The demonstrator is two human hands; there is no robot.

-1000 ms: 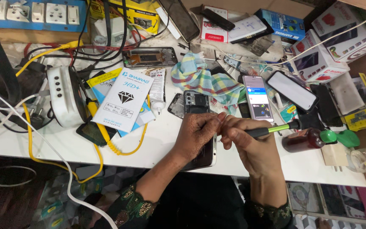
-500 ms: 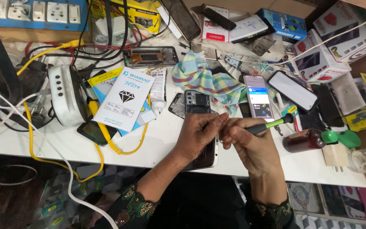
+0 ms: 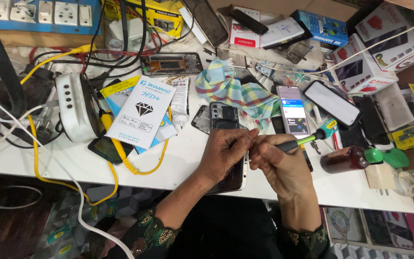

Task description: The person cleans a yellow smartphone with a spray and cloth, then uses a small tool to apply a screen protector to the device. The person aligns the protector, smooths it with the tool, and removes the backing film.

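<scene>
My left hand [image 3: 226,156] rests on an opened phone [image 3: 235,178] lying on the white bench, its fingers curled over the phone's upper part. My right hand [image 3: 283,165] grips a screwdriver [image 3: 307,139] with a green and teal handle, the tip pointing left toward the phone under my left fingers. The tip itself is hidden between my hands. Just behind my hands lies a black phone back frame [image 3: 224,116] with its camera cutout showing.
A checked cloth [image 3: 231,88], a lit phone [image 3: 293,111] and a dark phone [image 3: 332,103] lie behind. A brown bottle with green cap [image 3: 348,159] stands right. White packet [image 3: 141,111], yellow cable [image 3: 116,148], white device [image 3: 73,106] sit left. Boxes line the back.
Both hands have stayed over the phone; the right hand has shifted slightly and the screwdriver handle has tilted a little upward.
</scene>
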